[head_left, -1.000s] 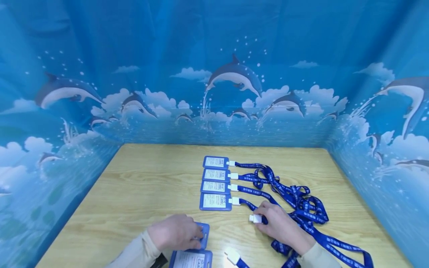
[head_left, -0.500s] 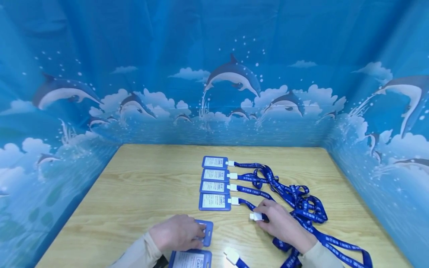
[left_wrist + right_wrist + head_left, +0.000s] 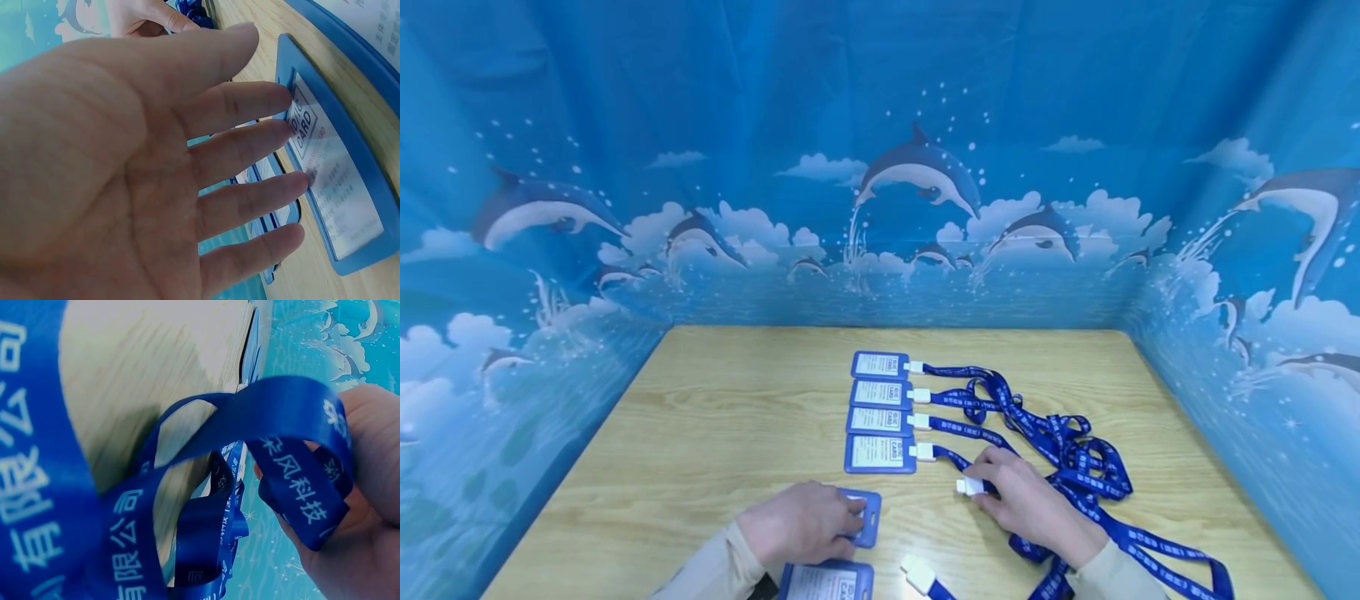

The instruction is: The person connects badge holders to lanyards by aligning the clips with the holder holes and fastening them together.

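Note:
My left hand (image 3: 801, 523) lies over a blue badge holder (image 3: 871, 521) with a white card in it. The left wrist view shows the fingers nearly straight, with fingertips (image 3: 290, 184) on the near edge of that holder. Between thumb and fingers, my right hand (image 3: 1026, 500) pinches a blue lanyard by its white plastic clip (image 3: 970, 487), whose tip points left toward the holder. Loops of printed lanyard strap (image 3: 275, 412) hang in front of the palm in the right wrist view, hiding the fingertips. A gap of bare wood separates clip and holder.
Farther back, several badge holders (image 3: 878, 454) lie in a column, clips joined on their right. Their straps run into a tangled lanyard pile (image 3: 1093, 467). Close to me are another badge holder (image 3: 827, 587) and a loose white clip (image 3: 917, 575). A dolphin-print curtain (image 3: 880, 283) encloses the table (image 3: 737, 400).
The badge holder under my left fingers has slid a little to the right, with the hand following slightly. The right hand stays nearly still, holding the clip.

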`<state>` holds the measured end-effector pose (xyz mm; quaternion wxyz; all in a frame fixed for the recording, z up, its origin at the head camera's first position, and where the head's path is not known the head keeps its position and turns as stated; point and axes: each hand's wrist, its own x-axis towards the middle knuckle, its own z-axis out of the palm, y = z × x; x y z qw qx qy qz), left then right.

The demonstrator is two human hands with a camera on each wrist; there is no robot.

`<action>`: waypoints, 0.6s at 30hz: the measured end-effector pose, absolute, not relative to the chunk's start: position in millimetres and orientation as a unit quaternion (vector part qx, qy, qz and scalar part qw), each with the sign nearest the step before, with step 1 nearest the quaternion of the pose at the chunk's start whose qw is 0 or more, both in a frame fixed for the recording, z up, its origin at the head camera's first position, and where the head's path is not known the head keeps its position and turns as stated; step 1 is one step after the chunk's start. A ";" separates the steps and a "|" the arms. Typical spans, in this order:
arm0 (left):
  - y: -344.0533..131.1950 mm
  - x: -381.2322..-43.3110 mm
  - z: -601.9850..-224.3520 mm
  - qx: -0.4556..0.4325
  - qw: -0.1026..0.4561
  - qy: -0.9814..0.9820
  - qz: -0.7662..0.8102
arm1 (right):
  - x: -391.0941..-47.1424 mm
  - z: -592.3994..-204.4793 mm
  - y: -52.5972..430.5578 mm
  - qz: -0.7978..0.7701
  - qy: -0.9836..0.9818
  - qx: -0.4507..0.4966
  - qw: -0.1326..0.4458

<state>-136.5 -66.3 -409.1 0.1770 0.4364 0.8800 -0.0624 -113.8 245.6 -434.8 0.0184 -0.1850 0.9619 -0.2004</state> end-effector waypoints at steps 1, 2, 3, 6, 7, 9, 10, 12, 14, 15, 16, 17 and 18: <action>-65.7 -136.2 -409.2 0.434 0.177 0.881 -0.065 | -113.7 -434.7 245.5 -0.200 0.962 -0.186 0.018; -65.3 -135.8 -409.5 0.433 0.176 0.882 -0.066 | -113.6 -434.6 245.3 -0.199 0.962 -0.186 0.018; -64.8 -135.5 -409.7 0.431 0.176 0.882 -0.068 | -113.3 -434.6 245.1 -0.198 0.962 -0.186 0.017; -64.1 -135.2 -410.5 0.430 0.172 0.883 -0.073 | -113.3 -435.0 244.6 -0.197 0.962 -0.188 0.014; -63.8 -135.3 -410.8 0.430 0.173 0.883 -0.075 | -113.2 -435.2 244.6 -0.198 0.962 -0.189 0.013; -63.2 -135.6 -411.8 0.431 0.174 0.882 -0.079 | -113.1 -435.7 244.4 -0.199 0.961 -0.191 0.012; -62.9 -135.7 -412.4 0.432 0.172 0.882 -0.080 | -113.2 -435.9 244.3 -0.199 0.961 -0.192 0.012; -62.3 -136.0 -413.4 0.432 0.173 0.881 -0.080 | -113.1 -436.3 244.2 -0.201 0.960 -0.193 0.012; -61.9 -136.2 -414.5 0.433 0.171 0.881 -0.081 | -113.4 -436.8 244.1 -0.199 0.960 -0.195 0.010; -61.6 -136.4 -414.8 0.433 0.172 0.881 -0.080 | -113.3 -437.1 244.1 -0.198 0.960 -0.196 0.009; -61.3 -136.7 -415.0 0.433 0.174 0.881 -0.079 | -113.3 -437.4 244.2 -0.197 0.960 -0.198 0.007; -61.1 -136.9 -415.3 0.433 0.175 0.881 -0.079 | -113.3 -437.7 244.2 -0.195 0.960 -0.199 0.005; -60.9 -137.1 -415.4 0.433 0.175 0.881 -0.078 | -113.2 -438.1 244.2 -0.193 0.960 -0.201 0.003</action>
